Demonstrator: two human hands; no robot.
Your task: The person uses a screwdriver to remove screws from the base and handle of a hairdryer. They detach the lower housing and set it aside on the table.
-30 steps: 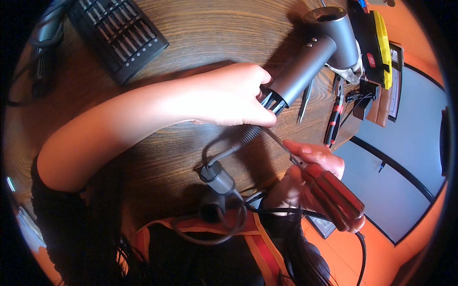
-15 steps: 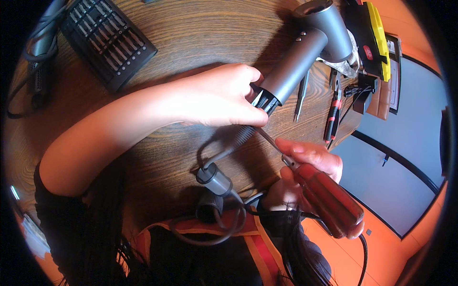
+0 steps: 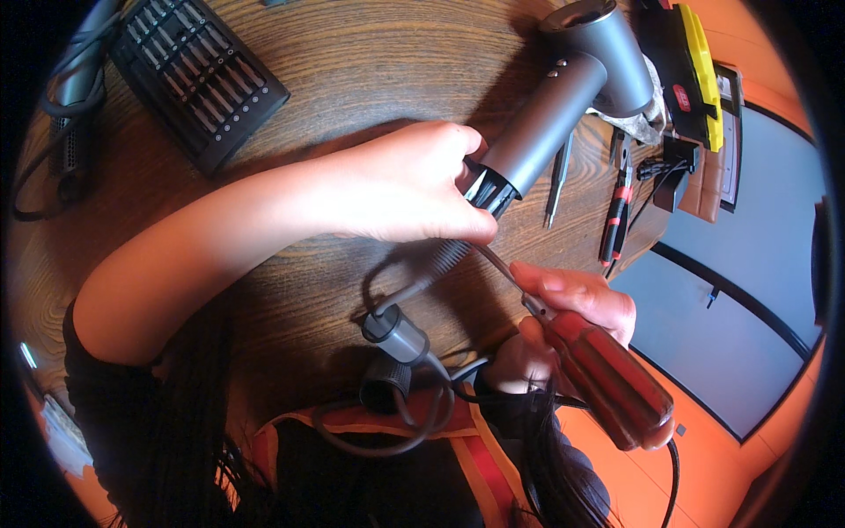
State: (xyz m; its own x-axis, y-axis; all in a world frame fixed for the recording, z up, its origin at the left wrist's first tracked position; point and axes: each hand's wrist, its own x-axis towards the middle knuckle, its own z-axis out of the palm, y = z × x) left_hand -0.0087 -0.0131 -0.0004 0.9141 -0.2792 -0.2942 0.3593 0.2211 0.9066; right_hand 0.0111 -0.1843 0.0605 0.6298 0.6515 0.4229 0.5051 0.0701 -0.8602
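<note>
A grey hair dryer (image 3: 550, 123) lies on the wooden table, its head at the far right and the handle's open end toward me. Black inner parts (image 3: 495, 192) stick out of that end. My left hand (image 3: 431, 180) is closed round them, thumb on the near side. In my right hand (image 3: 581, 304) is a screwdriver (image 3: 612, 374) with a red handle. Its shaft runs up and left to the handle end beside my left thumb; the tip is hidden there. The dryer's grey cord passes through a cylindrical grey collar (image 3: 396, 334) near the table's front edge.
A black case of screwdriver bits (image 3: 207, 84) lies at the far left, beside another grey appliance (image 3: 79, 84) wrapped in cord. Right of the dryer are a slim metal tool (image 3: 557, 180), red-and-black pliers (image 3: 616, 211) and a black-and-yellow box (image 3: 695, 79). A dark ribbed cap (image 3: 385, 383) sits near my apron.
The screwdriver and my right hand have shifted very slightly down and right. My left hand keeps its grip on the dryer's inner parts, almost unmoved.
</note>
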